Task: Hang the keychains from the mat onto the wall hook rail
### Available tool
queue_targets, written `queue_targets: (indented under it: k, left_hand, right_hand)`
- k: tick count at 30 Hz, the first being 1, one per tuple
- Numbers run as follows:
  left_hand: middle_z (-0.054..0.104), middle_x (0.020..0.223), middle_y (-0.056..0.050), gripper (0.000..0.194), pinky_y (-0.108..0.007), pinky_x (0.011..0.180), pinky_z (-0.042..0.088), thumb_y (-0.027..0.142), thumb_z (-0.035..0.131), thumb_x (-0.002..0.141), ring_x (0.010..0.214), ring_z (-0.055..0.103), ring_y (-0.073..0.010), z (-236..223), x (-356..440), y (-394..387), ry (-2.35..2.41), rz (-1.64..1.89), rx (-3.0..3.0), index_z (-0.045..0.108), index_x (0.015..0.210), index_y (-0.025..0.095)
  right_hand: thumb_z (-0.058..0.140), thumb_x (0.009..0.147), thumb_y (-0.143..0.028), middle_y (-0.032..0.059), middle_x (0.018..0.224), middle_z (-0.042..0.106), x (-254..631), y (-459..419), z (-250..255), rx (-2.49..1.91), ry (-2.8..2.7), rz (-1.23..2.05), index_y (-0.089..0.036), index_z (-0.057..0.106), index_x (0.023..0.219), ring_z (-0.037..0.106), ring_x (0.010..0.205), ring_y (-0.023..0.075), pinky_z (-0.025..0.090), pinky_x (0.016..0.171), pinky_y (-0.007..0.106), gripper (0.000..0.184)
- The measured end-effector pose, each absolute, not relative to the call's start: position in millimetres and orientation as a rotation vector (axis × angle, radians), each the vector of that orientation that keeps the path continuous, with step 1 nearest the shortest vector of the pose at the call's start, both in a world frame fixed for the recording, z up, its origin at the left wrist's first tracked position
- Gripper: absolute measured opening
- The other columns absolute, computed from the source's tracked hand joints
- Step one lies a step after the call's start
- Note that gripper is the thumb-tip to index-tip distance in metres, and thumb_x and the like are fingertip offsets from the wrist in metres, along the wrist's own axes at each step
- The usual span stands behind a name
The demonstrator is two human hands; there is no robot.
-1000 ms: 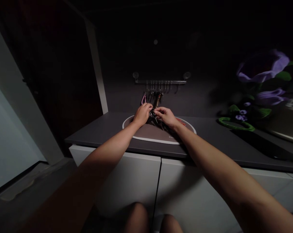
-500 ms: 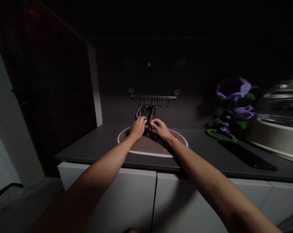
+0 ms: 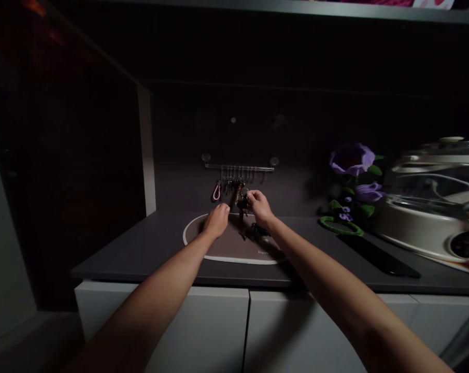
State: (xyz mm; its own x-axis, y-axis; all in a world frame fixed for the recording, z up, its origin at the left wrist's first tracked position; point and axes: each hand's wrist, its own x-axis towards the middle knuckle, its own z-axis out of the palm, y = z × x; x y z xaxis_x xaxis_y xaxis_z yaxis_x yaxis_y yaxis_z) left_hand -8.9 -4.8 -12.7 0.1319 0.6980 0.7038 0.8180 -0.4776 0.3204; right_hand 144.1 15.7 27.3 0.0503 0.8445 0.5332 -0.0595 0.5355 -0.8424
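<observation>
In front of the dark wall, my right hand (image 3: 260, 207) pinches a metal key ring (image 3: 244, 192), with dark keys hanging below it. My left hand (image 3: 217, 220) is closed a little lower and to the left; what its fingers hold, if anything, is hidden. Beneath both hands lies a brown oval mat (image 3: 226, 252) with a pale rim. A dark bunch of keys (image 3: 257, 231) rests on it near my right wrist. Behind the hands a clear hook rail (image 3: 240, 168) carries several hanging keys and a pink loop-shaped clip (image 3: 216, 191).
Purple artificial flowers (image 3: 353, 159) with a green ring base stand on the dark counter (image 3: 133, 254) at right. Beside them are a flat black slab (image 3: 378, 255) and a white appliance with a clear cover (image 3: 416, 223). White cabinet doors (image 3: 203, 321) lie below; a shelf edge crosses the top.
My hands have moved apart; the key ring now shows in my right fingers. My left hand has dropped slightly. Dark keys on the mat have come into view as the camera tilted up.
</observation>
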Motion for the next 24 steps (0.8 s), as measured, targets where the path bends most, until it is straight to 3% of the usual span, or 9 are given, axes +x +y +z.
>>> queue_targets:
  k: [16,24]
  left_hand:
    - [0.059,0.086,-0.008,0.026,-0.028,0.073,0.039,0.024,0.027,0.090,0.084,0.056,-0.0173,-14,-6,-5,-1.502,-1.201,-2.305,0.051,0.084,0.017]
    - [0.060,0.085,-0.007,0.026,-0.028,0.072,0.039,0.024,0.026,0.090,0.083,0.056,-0.0172,-14,-7,-5,-1.507,-1.174,-2.286,0.051,0.083,0.018]
  right_hand:
    - [0.061,0.069,-0.036,-0.0070,0.043,0.040,148,55,76,-0.774,-1.126,0.866,-0.015,0.048,0.062,0.034,0.037,0.0041,0.028,0.038,0.018,0.025]
    - [0.062,0.070,-0.031,-0.0058,0.040,0.042,142,78,75,-0.772,-1.010,0.909,-0.015,0.050,0.062,0.038,0.036,0.0060,0.032,0.040,0.021,0.022]
